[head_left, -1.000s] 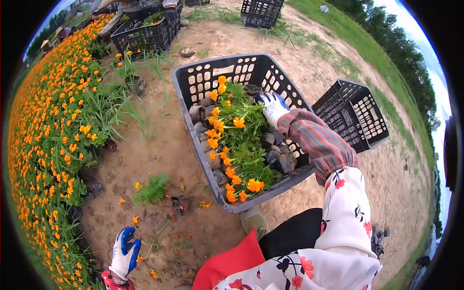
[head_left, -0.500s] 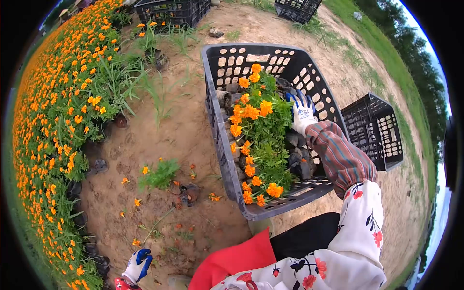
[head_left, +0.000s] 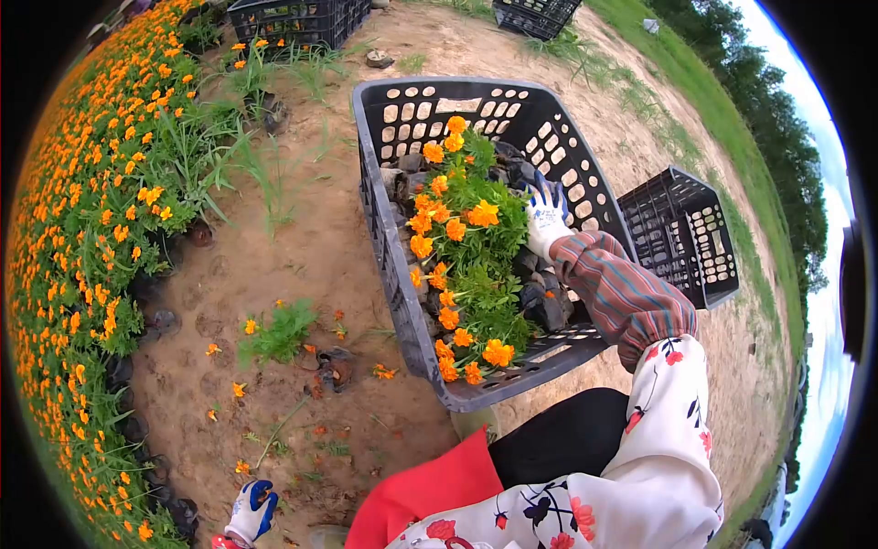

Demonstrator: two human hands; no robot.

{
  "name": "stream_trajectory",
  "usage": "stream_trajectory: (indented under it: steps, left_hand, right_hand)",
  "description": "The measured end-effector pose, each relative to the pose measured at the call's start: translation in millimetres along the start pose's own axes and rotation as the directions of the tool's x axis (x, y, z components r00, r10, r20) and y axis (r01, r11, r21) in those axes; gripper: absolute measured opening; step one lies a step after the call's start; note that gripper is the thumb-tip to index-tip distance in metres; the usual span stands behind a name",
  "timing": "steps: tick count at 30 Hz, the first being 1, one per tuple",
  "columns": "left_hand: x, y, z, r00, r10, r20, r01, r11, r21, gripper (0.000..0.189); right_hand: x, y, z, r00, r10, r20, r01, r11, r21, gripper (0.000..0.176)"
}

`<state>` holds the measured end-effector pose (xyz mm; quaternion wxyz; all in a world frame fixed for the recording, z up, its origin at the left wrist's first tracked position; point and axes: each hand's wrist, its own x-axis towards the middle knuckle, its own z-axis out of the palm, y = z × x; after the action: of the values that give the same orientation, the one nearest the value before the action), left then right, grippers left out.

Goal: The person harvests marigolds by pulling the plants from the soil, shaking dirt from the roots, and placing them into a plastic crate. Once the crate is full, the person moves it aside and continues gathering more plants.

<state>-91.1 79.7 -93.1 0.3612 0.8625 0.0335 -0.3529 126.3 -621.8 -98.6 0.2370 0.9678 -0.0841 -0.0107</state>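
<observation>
A black plastic crate [head_left: 399, 302] stands in front of me, holding orange marigold plants [head_left: 485, 233] with dark root bags [head_left: 546, 306] along the sides. My right hand [head_left: 547, 218], in a white and blue glove, reaches inside the crate at its right side. Its fingers point away from me and rest on the dark bags beside the leaves; the fingertips are partly hidden. At the bottom left, my left hand [head_left: 251, 511], gloved the same way, hangs over the soil with its fingers curled and apart, and nothing shows between them.
More black crates stand at the right [head_left: 681, 233], top left [head_left: 297, 23] and top [head_left: 535, 16]. A dense marigold bed [head_left: 87, 265] runs along the left. On the soil lie a small green plant [head_left: 279, 331], a dark bag [head_left: 333, 369] and loose orange flowers.
The whole view has shifted, so the crate and plants appear slightly further left. My right hand stays in the same place in the crate. My left hand still hangs low over the soil.
</observation>
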Motion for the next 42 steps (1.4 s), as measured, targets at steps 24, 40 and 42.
stream_trajectory:
  steps: [24,40,42]
  left_hand:
    - [-117.6,-163.5,33.6,0.720,-0.629,-0.293,0.429,0.735,-0.525,0.056]
    - [5.5,-278.6,-80.9,-0.406,-0.758,-0.510,0.267,0.436,-0.860,0.130]
    - [16.5,-296.9,-70.0,-0.454,-0.712,-0.535,0.207,0.500,-0.841,0.125]
  right_hand:
    - [75.8,60.1,76.4,0.996,-0.087,0.035,0.062,0.888,0.456,0.054]
    - [-69.8,-206.1,-295.2,0.696,-0.448,-0.562,0.717,0.386,0.580,0.050]
    - [-93.6,-238.8,-309.7,0.618,-0.586,-0.524,0.779,0.366,0.510,0.049]
